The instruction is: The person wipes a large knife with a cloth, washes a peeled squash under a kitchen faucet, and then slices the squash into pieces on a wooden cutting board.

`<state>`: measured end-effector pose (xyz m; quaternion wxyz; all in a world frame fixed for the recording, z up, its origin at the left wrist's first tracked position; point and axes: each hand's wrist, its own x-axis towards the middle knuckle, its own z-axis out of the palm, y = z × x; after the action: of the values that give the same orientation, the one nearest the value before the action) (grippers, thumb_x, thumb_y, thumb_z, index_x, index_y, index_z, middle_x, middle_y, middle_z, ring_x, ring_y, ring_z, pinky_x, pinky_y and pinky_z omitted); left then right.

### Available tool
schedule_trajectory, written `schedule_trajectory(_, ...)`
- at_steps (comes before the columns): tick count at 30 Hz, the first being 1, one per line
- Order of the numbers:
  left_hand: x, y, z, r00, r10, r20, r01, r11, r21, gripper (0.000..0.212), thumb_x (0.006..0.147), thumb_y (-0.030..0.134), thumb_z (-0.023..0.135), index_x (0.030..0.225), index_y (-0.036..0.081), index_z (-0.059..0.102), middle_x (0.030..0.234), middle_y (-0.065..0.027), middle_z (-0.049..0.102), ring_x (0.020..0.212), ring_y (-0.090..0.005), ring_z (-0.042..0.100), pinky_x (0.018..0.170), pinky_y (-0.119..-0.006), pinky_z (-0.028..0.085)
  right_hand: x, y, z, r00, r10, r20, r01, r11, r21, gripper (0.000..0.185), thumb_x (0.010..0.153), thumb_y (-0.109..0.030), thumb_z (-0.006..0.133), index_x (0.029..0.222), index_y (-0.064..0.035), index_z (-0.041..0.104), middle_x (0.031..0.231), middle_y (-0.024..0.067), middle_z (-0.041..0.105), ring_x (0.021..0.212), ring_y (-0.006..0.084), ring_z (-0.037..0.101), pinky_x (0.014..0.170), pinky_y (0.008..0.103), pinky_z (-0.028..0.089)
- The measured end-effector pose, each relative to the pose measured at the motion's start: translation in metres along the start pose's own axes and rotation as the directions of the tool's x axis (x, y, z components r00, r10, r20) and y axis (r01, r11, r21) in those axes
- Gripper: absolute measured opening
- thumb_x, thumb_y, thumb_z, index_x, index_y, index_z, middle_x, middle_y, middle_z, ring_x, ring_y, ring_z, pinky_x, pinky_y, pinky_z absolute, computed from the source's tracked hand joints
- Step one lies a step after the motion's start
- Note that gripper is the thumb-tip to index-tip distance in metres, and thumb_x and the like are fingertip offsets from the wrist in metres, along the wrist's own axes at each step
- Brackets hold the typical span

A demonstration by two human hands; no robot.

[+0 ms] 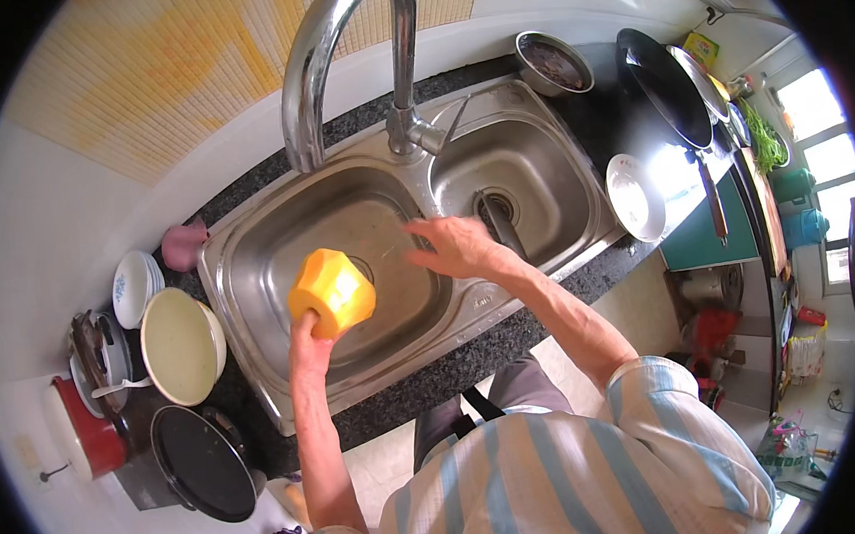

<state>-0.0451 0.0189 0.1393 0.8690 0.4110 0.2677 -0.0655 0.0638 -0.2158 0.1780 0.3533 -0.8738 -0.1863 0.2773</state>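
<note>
My left hand [310, 346] holds a peeled, faceted orange-yellow vegetable or fruit [333, 290] from its near end, over the large basin of a steel double sink [416, 333]. My right hand [455, 246] is above the divider between the basins, slightly blurred, with fingers spread and nothing in it. Beneath and beside that hand, a knife or similar dark flat blade [501, 223] lies in the small basin by the drain. The curved chrome faucet [406, 58] rises behind the basins, and no water shows from its spout.
Left of the sink stand a pink cup [183, 246], stacked white bowls [133, 288], a cream bowl [178, 345] and a dark pan [204, 463]. On the right are a metal bowl of dark contents [553, 62], a white dish [636, 198] and a black wok [665, 88].
</note>
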Motion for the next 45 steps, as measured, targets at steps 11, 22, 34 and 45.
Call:
schedule_trajectory(11,0.013,0.001,0.012,0.982,0.036,-0.184,0.078,0.814,0.576,0.058,0.062,0.018,0.067,0.114,0.001,0.046,0.105,-0.0136,0.056,0.096,-0.0238,0.058,0.076,-0.041,0.051,-0.043,0.117,-0.012,0.880,0.364,-0.305,-0.457,0.825,-0.332,0.037,0.072,-0.032,0.061,0.093,-0.0011,0.060,0.085,0.0184,0.064,0.085,0.0300,0.063,0.077,0.0389,0.048)
schedule_trajectory(22,-0.002,0.019,0.044,0.932,0.356,-0.060,-0.090,0.390,0.917,0.067,0.056,0.015,0.069,0.116,0.000,0.043,0.108,-0.0205,0.050,0.100,-0.0351,0.052,0.086,-0.041,0.044,-0.109,0.095,-0.043,0.888,0.384,-0.252,-0.110,0.710,0.696,0.030,0.075,-0.009,0.058,0.102,0.0034,0.058,0.068,0.0106,0.061,0.060,0.0156,0.061,0.052,0.0308,0.048)
schedule_trajectory(34,-0.051,-0.013,0.108,0.869,0.489,0.072,0.096,-0.312,0.945,0.066,0.054,0.017,0.069,0.115,0.002,0.046,0.106,-0.0208,0.050,0.099,-0.0373,0.051,0.085,-0.043,0.044,-0.194,0.123,-0.046,0.974,0.057,-0.217,0.199,0.232,0.952,0.038,0.089,-0.015,0.054,0.123,0.0012,0.045,0.075,0.0076,0.059,0.054,0.0129,0.054,0.046,0.0254,0.046)
schedule_trajectory(45,-0.072,-0.042,0.188,0.861,0.148,0.487,-0.492,0.484,0.724,0.076,0.052,0.009,0.065,0.123,-0.001,0.040,0.117,-0.0119,0.049,0.109,-0.0222,0.049,0.095,-0.030,0.038,-0.212,0.146,-0.065,0.987,-0.060,-0.151,0.162,0.278,0.947,0.036,0.088,-0.015,0.053,0.120,0.0006,0.048,0.072,0.0053,0.056,0.052,0.0111,0.053,0.045,0.0237,0.044)
